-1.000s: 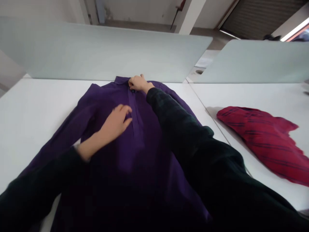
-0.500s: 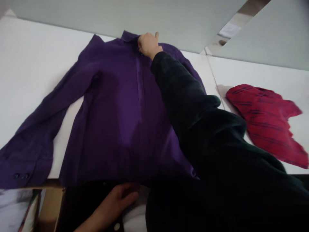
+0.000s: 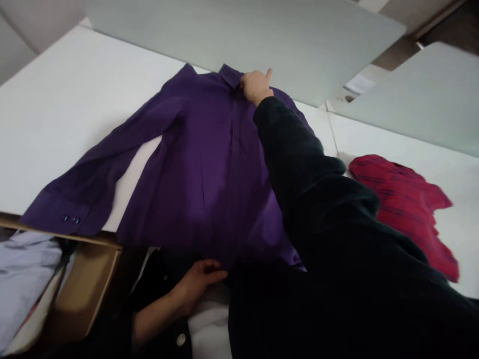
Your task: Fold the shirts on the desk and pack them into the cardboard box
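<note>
A purple long-sleeved shirt [image 3: 194, 164] lies front up on the white table, its collar toward the back and one sleeve spread out to the left. Two dark buttons show on that sleeve's cuff. My right hand [image 3: 257, 85] is closed on the shirt at the collar, with my dark sleeve crossing over the shirt's right side. Down at the front edge, my left hand [image 3: 200, 281] pinches the shirt's lower hem between thumb and fingers. The shirt's other sleeve is mostly hidden behind my right arm.
To the right lies a red garment with dark stripes [image 3: 407, 209]. A frosted panel [image 3: 239, 35] stands along the back of the white table [image 3: 75, 104]. Below the table's front edge at left is a cardboard box [image 3: 84, 279] beside pale grey cloth [image 3: 26, 269].
The camera view has shifted, so the shirt's left sleeve and the box show more fully. Both hands keep their places at the collar and hem.
</note>
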A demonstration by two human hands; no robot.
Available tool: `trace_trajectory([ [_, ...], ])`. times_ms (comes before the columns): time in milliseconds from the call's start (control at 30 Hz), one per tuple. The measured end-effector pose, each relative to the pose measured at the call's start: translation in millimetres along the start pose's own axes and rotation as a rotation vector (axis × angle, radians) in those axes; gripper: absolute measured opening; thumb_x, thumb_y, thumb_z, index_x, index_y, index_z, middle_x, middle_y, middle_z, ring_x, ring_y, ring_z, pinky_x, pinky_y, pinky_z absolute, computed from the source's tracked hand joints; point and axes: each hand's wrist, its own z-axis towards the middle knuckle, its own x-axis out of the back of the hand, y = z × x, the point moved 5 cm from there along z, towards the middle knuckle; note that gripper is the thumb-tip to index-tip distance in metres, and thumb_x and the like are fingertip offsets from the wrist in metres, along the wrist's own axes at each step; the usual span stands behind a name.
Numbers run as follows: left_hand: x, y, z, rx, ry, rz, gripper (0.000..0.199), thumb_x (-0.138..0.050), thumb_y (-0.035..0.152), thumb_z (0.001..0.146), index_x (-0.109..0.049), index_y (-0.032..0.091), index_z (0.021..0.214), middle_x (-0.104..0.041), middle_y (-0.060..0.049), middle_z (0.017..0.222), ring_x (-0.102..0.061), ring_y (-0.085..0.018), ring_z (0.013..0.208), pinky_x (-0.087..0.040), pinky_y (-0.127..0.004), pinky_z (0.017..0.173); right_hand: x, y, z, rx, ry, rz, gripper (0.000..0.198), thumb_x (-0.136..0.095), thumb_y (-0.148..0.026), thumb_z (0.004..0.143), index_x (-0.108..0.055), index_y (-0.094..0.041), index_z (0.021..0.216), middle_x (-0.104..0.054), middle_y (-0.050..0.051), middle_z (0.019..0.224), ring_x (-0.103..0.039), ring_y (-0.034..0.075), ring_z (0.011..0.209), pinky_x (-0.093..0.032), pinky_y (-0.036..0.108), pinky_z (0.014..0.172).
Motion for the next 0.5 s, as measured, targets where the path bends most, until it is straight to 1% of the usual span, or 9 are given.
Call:
trace_trajectory([
  [67,-1,-2,-2,-0.031,0.016,-0.012,0.048,-0.089,0.043,0.049,-0.058,0.017,0.075,-0.052,0.007,0.057,-0.042,-0.007,0.054,-0.031,-0.024,0.058,5,-1,-1,-0.019,0.007,-0.014,0.027,-0.047,-0.005,0.098,-0.063,0.003,0.119,-0.062,0.024,0.128,-0.050,0.024,0.128,-0.007,0.066,0.110],
  [100,-1,-4,-2,-0.047,0.018,-0.020,0.049,-0.088,0.045,0.049,-0.056,0.018,0.073,-0.049,0.008,0.055,-0.040,-0.007,0.053,-0.029,-0.024,0.057,7,-1,0,-0.029,0.015,-0.019,0.028,-0.047,-0.006,0.098,-0.063,0.004,0.119,-0.061,0.026,0.128,-0.051,0.025,0.128,-0.005,0.067,0.109],
  [167,1,-6,-3,-0.075,0.030,-0.031,0.050,-0.087,0.047,0.048,-0.053,0.018,0.070,-0.048,0.008,0.054,-0.039,-0.007,0.054,-0.028,-0.025,0.057,11,-1,2,-0.050,0.034,-0.026,0.029,-0.047,-0.007,0.098,-0.062,0.006,0.119,-0.060,0.028,0.128,-0.051,0.027,0.128,-0.003,0.067,0.108],
  [267,7,-4,-5,-0.142,0.087,-0.032,0.045,-0.085,0.045,0.052,-0.055,0.019,0.072,-0.051,0.006,0.063,-0.043,-0.010,0.062,-0.033,-0.026,0.064,15,1,6,-0.075,0.055,-0.034,0.030,-0.046,-0.006,0.099,-0.062,0.007,0.121,-0.060,0.030,0.126,-0.052,0.030,0.128,-0.002,0.068,0.107],
  [333,10,2,-8,-0.229,0.108,-0.040,0.041,-0.084,0.044,0.055,-0.057,0.019,0.072,-0.054,0.003,0.073,-0.049,-0.012,0.072,-0.038,-0.027,0.073,15,2,8,-0.084,0.062,-0.039,0.030,-0.045,-0.005,0.099,-0.063,0.005,0.121,-0.060,0.029,0.125,-0.053,0.031,0.127,-0.002,0.067,0.107],
  [433,9,9,-10,-0.336,0.074,-0.059,0.040,-0.084,0.046,0.057,-0.058,0.019,0.069,-0.057,0.000,0.085,-0.053,-0.016,0.086,-0.040,-0.030,0.084,12,2,10,-0.090,0.069,-0.045,0.031,-0.043,-0.003,0.099,-0.064,0.003,0.121,-0.061,0.027,0.125,-0.054,0.032,0.126,-0.003,0.066,0.108],
  [500,8,7,-8,-0.329,0.043,-0.077,0.043,-0.085,0.048,0.055,-0.057,0.019,0.068,-0.058,0.000,0.084,-0.054,-0.016,0.084,-0.041,-0.030,0.083,7,2,13,-0.082,0.071,-0.044,0.031,-0.042,-0.003,0.099,-0.064,0.004,0.120,-0.062,0.027,0.124,-0.055,0.030,0.124,-0.003,0.066,0.108],
])
